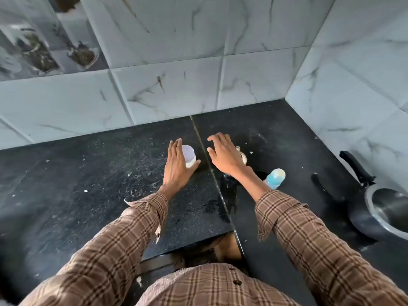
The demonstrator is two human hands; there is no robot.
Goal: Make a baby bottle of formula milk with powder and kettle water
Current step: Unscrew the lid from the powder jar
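A small white container with a pale lilac top [188, 155] stands on the black counter [99, 173]. My left hand [176, 166] lies against its left side with straight fingers, and the thumb reaches across its front. My right hand [223, 154] hovers with fingers spread over a small beige-rimmed object [242, 156] that it mostly hides. A baby bottle part with a light blue cap [274, 178] stands to the right of my right forearm.
A steel pan [388, 208] with a black handle [355, 167] sits at the counter's right edge. Marble-tiled walls [176, 85] close the back and right sides. A wet patch [220, 206] and white specks mark the counter near its seam.
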